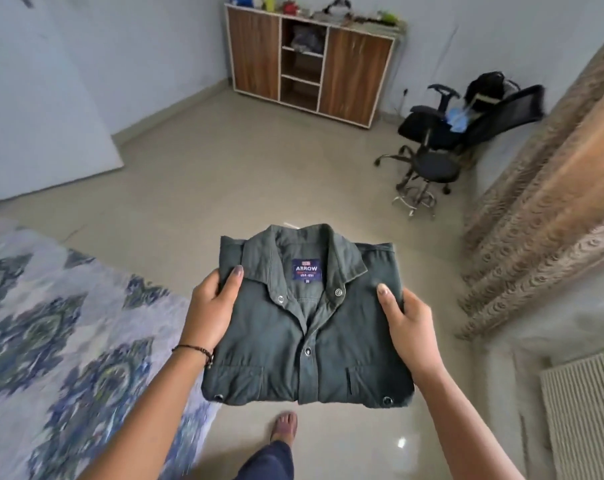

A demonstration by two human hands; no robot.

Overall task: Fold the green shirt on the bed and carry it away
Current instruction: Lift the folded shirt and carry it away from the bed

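Observation:
The green shirt is folded into a neat rectangle, collar away from me, its blue neck label showing. It is held flat in the air above the floor, to the right of the bed. My left hand grips its left edge with the thumb on top. My right hand grips the right edge the same way. My bare foot stands on the tiles below the shirt.
A wooden cabinet with open shelves stands against the far wall. A black office chair with a bag on it sits at the right. Brown curtains hang along the right side, with a striped mat below them. Beige tiled floor lies ahead.

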